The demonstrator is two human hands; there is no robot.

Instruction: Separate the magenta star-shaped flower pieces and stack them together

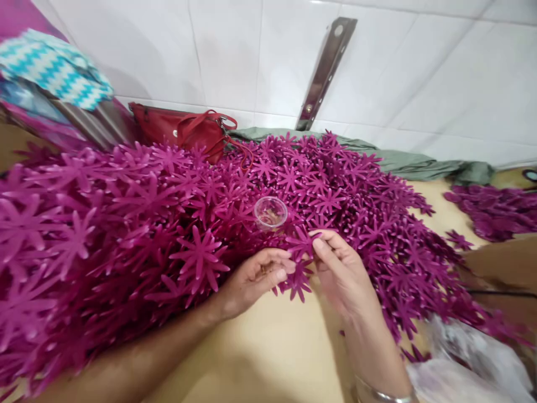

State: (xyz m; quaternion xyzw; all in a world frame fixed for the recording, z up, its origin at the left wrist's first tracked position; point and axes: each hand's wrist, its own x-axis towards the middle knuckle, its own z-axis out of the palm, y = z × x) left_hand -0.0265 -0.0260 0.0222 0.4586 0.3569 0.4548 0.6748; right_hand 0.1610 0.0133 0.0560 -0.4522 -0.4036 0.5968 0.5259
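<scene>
A purple flower-shaped piece with finger-like petals (pixel 302 243) is pinched by one petal between the thumb and fingers of my right hand (pixel 346 274). My left hand (pixel 258 274) is just left of this piece, its fingers curled in toward the thumb. Anything small between those fingertips is too hard to make out. Just beyond my hands a small clear round tub (pixel 271 226) sits among the flowers, with little pale bits inside. Around it spreads a big heap of the same purple flowers (pixel 201 260).
A red bag (pixel 168 126) and green cloth (pixel 403 159) lie along the tiled wall (pixel 235 50). More purple pieces (pixel 499 210) are piled at right. A clear plastic bag (pixel 474 358) lies front right on the tan surface (pixel 243 347).
</scene>
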